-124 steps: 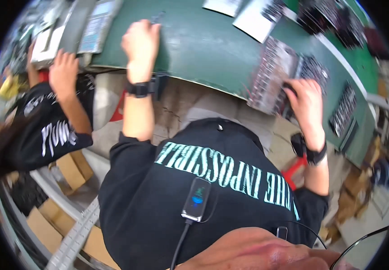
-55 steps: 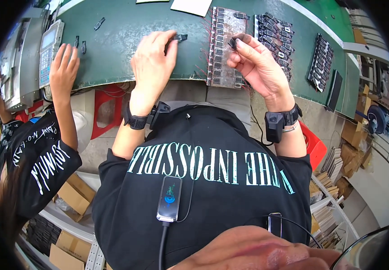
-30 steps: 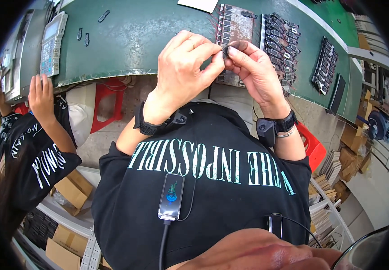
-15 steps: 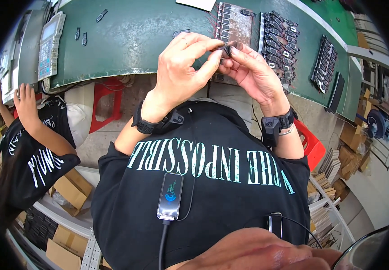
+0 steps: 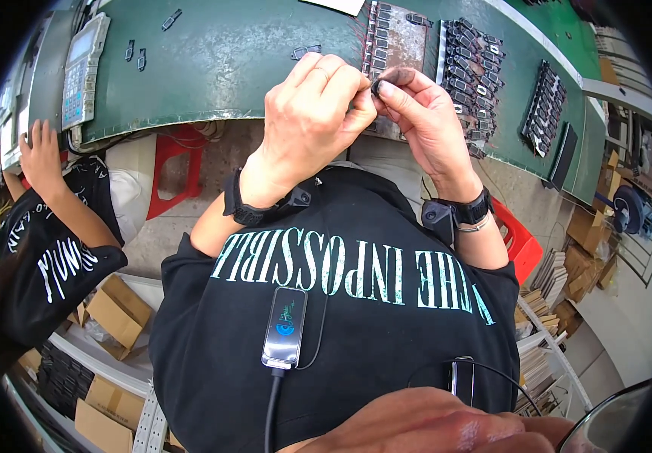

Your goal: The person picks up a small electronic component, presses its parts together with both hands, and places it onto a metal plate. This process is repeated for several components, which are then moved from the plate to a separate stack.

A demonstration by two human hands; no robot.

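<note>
Above the near edge of the green table, both my hands meet at a small black part (image 5: 376,87), mostly covered by fingers. My right hand (image 5: 435,124) pinches it between thumb and forefinger. My left hand (image 5: 307,113) is closed against its left side, thumb and forefinger pressed together; what lies between those fingertips is hidden. Just beyond them, a worn metal plate (image 5: 407,47) carries a row of small black rectangular parts (image 5: 379,41) along its left side. Another small black part (image 5: 306,52) lies loose behind my left hand.
Beside the plate stands a strip crowded with black parts (image 5: 468,68); a second filled strip (image 5: 543,106) lies further right. A keypad device (image 5: 84,68) sits at the table's left end. A co-worker's hand (image 5: 41,155) is at far left. Red stools (image 5: 171,174) stand below the table.
My left hand has turned and its fingers have curled in closer on the black part. My right fingers have shifted slightly left. The co-worker's hand has moved a little.
</note>
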